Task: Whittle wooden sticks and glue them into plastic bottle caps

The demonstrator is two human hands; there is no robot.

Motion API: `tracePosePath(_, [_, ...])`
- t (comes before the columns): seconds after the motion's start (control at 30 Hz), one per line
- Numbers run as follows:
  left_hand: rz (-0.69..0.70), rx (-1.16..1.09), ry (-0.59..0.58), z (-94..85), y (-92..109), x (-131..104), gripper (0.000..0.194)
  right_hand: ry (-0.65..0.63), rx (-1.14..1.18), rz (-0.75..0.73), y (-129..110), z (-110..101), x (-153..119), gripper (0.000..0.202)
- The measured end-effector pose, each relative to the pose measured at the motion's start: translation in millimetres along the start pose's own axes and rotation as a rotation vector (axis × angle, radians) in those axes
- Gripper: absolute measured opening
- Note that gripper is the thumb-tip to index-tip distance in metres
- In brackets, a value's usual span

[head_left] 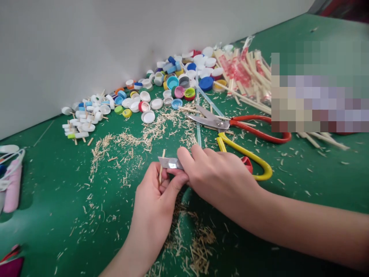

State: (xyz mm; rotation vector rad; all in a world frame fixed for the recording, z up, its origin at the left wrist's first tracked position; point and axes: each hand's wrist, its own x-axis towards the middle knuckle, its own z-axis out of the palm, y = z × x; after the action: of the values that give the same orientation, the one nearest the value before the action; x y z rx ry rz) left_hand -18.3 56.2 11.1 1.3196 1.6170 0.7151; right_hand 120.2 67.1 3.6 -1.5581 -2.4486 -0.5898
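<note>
- Stick (160,176) in the left hand (152,198) — short, slim and pale — is held over the green table (43,173), its top end poking above the fingers. It looks to be the piece now being worked; whether its end is finished is too small to tell.
- The left hand is closed in a pinch, fingers curled around the stick.
- The right hand (216,173) is curled around a knife (173,163). Only the blade shows, lying across the stick; whether it bites into the wood cannot be told.
- Done, by the look of it: a good deal of whittling. Wood shavings (138,138) are strewn beyond the hands and below them.
- Also done, it seems: a cluster of caps threaded on sticks (83,127), mostly white, near the wall (57,57) on the left.
- Left to use, probably: a long heap of loose caps (173,82) in many colours, plus wrapped chopsticks (243,75) farther right.
- Red-handled scissors (235,122) lie with blades parted, near a yellow handle (250,154); neither is held.
- Overall, work seems well under way — with loose pieces outnumbering joined ones.
</note>
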Motion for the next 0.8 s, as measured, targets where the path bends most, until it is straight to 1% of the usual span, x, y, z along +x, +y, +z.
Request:
tracePosePath(0.13, [0.011, -0.012, 0.017, 1.7, 3, -2, 0.029, 0.018, -0.009, -0.002, 0, 0, -1, 0.017])
tracePosePath(0.23, [-0.009, -0.011, 0.016, 2.5, 1, -3, 0.031, 0.048, -0.017, 0.005, 0, 1, -1, 0.015])
tracePosePath(0.3, [-0.034, -0.029, 0.0, 3.1, -2, -3, 0.034, 0.066, -0.034, 0.013, 0, 1, -2, 0.016])
tracePosePath(0.37, [-0.068, -0.051, -0.032, 4.5, -4, -4, 0.037, 0.057, -0.052, 0.017, 0, -1, -2, 0.017])
tracePosePath(0.47, [-0.12, -0.133, -0.052, 8.0, -4, -8, 0.043, -0.036, -0.062, 0.049, -1, -3, -2, 0.018])
tracePosePath(0.57, [-0.134, -0.228, -0.062, 11.0, -2, -12, 0.045, -0.192, -0.018, 0.062, -2, -5, 1, 0.019])
tracePosePath(0.67, [-0.133, -0.263, -0.076, 11.3, -1, -11, 0.046, -0.33, 0.039, 0.051, -1, -7, 7, 0.016])
tracePosePath(0.73, [-0.132, -0.303, -0.081, 10.2, 0, -10, 0.045, -0.382, 0.065, 0.072, 2, -10, 12, 0.019])
tracePosePath(0.8, [-0.159, -0.387, -0.096, 8.6, 2, -9, 0.045, -0.387, 0.081, 0.094, 6, -14, 16, 0.028])
